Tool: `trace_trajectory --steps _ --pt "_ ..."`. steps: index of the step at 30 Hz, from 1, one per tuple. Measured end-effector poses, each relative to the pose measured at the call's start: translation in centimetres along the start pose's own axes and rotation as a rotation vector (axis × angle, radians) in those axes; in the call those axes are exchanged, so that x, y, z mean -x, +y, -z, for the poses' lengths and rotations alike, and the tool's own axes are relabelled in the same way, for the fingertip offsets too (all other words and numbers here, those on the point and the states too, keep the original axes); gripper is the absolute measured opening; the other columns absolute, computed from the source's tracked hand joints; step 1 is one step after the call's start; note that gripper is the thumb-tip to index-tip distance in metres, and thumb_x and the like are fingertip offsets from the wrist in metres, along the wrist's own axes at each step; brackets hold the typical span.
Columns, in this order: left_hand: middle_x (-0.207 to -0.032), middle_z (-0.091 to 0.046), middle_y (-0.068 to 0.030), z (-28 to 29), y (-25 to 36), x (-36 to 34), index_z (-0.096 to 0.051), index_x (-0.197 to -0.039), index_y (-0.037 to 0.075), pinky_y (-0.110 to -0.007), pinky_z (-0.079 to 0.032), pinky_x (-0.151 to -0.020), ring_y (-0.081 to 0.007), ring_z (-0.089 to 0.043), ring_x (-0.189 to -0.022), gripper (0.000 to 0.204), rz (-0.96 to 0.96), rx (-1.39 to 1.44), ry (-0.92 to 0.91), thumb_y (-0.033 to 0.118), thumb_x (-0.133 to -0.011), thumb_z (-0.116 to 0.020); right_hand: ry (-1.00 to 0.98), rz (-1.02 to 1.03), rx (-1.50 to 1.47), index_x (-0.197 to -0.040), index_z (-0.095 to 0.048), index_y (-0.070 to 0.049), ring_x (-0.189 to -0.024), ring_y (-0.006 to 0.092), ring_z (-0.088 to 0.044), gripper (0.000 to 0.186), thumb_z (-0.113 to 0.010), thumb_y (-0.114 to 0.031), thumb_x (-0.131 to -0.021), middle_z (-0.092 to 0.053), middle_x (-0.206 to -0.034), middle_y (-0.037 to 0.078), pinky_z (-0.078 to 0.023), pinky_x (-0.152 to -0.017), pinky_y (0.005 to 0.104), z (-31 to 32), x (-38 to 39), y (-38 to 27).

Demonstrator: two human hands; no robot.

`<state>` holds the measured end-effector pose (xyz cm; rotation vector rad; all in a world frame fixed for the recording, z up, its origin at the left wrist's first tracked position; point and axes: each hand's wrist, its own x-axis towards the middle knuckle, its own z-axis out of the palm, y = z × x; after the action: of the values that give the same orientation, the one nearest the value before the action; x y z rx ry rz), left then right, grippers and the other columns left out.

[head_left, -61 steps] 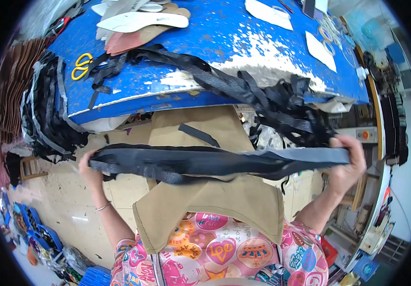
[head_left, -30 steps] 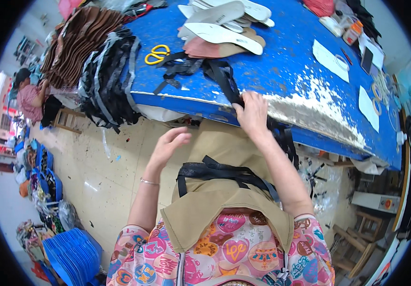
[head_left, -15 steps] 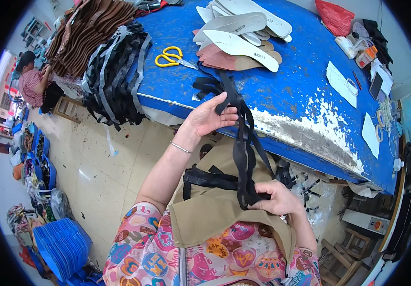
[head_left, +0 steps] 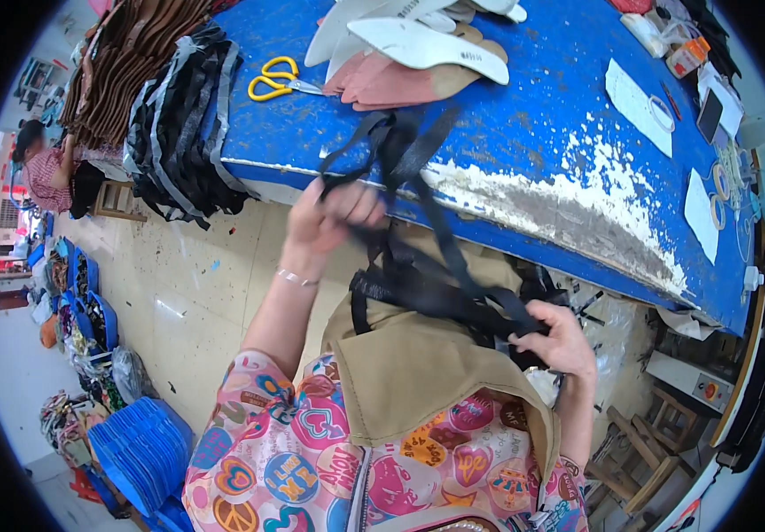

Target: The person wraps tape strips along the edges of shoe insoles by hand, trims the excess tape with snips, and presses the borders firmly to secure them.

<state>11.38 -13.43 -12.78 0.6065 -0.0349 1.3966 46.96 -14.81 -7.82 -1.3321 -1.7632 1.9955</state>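
Looping across the khaki cloth apron point(head_left: 436, 381), long, flat black fabric strips point(head_left: 447, 241) span the gap between the person's left hand point(head_left: 340, 217) and right hand point(head_left: 560, 337), just before the blue-painted tabletop point(head_left: 533, 97). The left hand is curled nearly into a fist around one strip — blur hides how firmly — while the right pinches another between thumb and bent fingers.

Because the strips cross and twist, a pull could tighten them into a knot; a loose loop could also catch on the tabletop's chipped edge, or slide off the apron to the pale tiled floor point(head_left: 214, 293).

Beyond them lie pink, tan and white sole-shaped pieces point(head_left: 427, 44) and yellow-handled metal scissors point(head_left: 274, 82); a bundle of black and grey strips point(head_left: 183, 124) drapes over the left corner.

Farther out, blue plastic bins point(head_left: 110, 326) hold dark, crumpled pieces too small to identify. Blue plastic baskets point(head_left: 139, 452) sit nested in one another — beside them, a clear plastic bag point(head_left: 132, 372) has contents I cannot make out.
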Motion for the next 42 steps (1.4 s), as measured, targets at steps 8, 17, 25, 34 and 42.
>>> trace_trajectory --steps 8,17,25,34,42 --pt "-0.114 -0.055 -0.0207 -0.1 -0.9 8.5 -0.054 -0.108 0.001 -0.053 -0.03 -0.103 -0.0376 -0.048 -0.113 0.038 0.019 -0.052 0.29 0.026 -0.081 -0.061 0.034 0.006 0.382 -0.087 -0.061 0.004 -0.065 0.0101 -0.051 0.018 -0.065 -0.009 -0.075 -0.059 -0.067 0.005 -0.044 -0.063 0.0283 1.4 -2.0 2.2" --pt "-0.075 -0.051 0.0009 7.4 5.2 16.8 -0.051 -0.117 0.005 -0.03 -0.037 -0.067 -0.0125 -0.042 -0.063 0.029 -0.365 0.011 0.798 0.023 -0.099 -0.037 0.453 -0.04 0.127 -0.099 -0.065 -0.004 -0.062 0.0047 -0.056 0.017 -0.054 -0.014 -0.09 -0.067 -0.084 0.0 -0.04 -0.052 0.0185 6.7 0.8 3.1" --pt "-0.089 -0.058 -0.0074 8.8 4.2 18.1 -0.05 -0.114 0.001 -0.033 -0.044 -0.066 -0.0161 -0.053 -0.074 0.032 0.077 -0.351 1.476 0.027 -0.097 -0.04 0.399 -0.162 0.778 -0.094 -0.062 0.005 -0.068 0.0161 -0.058 0.018 -0.058 -0.01 -0.085 -0.064 -0.077 0.01 -0.047 -0.067 0.0305 5.5 -1.0 3.7" --pt "-0.117 -0.058 -0.0141 3.1 -1.8 10.7 -0.049 -0.127 0.0 -0.032 -0.045 -0.089 -0.0206 -0.055 -0.107 0.051 0.766 -1.271 0.746 0.024 -0.085 -0.064 0.352 0.252 -0.297 -0.094 -0.059 -0.001 -0.059 0.0106 -0.056 0.028 -0.056 -0.028 -0.092 -0.061 -0.07 0.006 -0.046 -0.057 0.0237 2.6 -0.9 2.6" --pt "-0.131 -0.047 -0.0199 -4.5 -11.3 0.0 -0.029 -0.138 0.007 -0.04 -0.038 -0.098 -0.0274 -0.053 -0.111 0.062 0.505 0.03 0.209 0.046 -0.093 -0.046 -0.104 0.192 0.116 -0.089 -0.061 -0.002 -0.059 0.0067 -0.055 0.008 -0.057 -0.009 -0.088 -0.059 -0.074 0.0 -0.046 -0.054 0.0221 -4.8 -1.5 -3.1"
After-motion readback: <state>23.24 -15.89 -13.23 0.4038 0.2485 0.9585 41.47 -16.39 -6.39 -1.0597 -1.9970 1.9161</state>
